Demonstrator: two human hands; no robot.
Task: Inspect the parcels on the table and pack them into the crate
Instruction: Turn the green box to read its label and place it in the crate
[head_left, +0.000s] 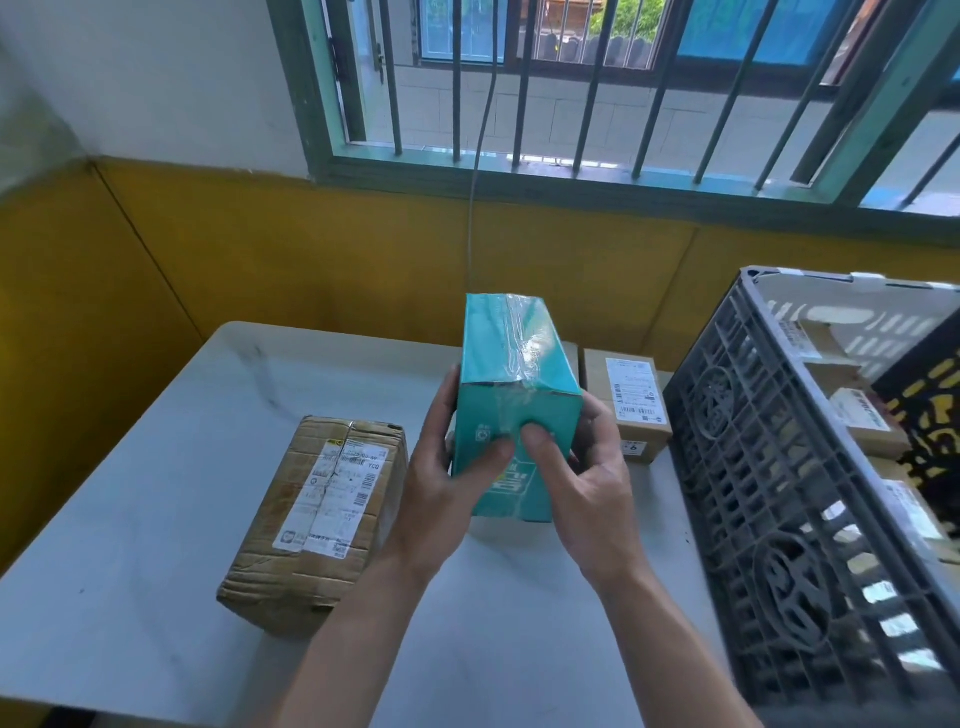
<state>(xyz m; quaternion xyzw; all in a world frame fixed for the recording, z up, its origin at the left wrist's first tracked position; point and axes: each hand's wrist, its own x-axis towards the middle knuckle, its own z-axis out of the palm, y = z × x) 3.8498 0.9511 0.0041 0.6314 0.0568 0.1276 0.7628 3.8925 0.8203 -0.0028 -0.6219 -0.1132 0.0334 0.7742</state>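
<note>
- While both my hands grasp the teal box (511, 395), it sits at the centre of the view over the table (130, 597), with its long axis pointing away from me and its near end face turned toward me.
- Left hand (436, 488): the fingers curl round the left side of the teal box, and the thumb presses on the near face.
- Right hand (592, 488): the fingers wrap the right side, and the thumb lies on the near face just beside the left thumb.
- Teal box surface: clear tape runs along the top and down onto the near face. Printing shows low on that face, partly covered by my thumbs.
- Table contact: the lower edge of the teal box appears raised off the table, though this angle does not confirm it.
- Brown box (317, 525): it lies flat on the table left of my left hand, near it but apart. The cardboard is creased and taped, and a white label faces up.
- Small box (636, 410): it rests on the table behind my right hand, label up, just beside the crate wall.
- Crate (753, 467): grey plastic lattice, standing on the right side of the table. Brown labelled parcels (862, 421) lie inside. A black item (930, 415) with yellow markings shows at the right edge of the view.
- Background: a yellow wall (260, 249) runs below a barred window (571, 78). A thin cable (475, 208) hangs from the window down behind the teal box.
</note>
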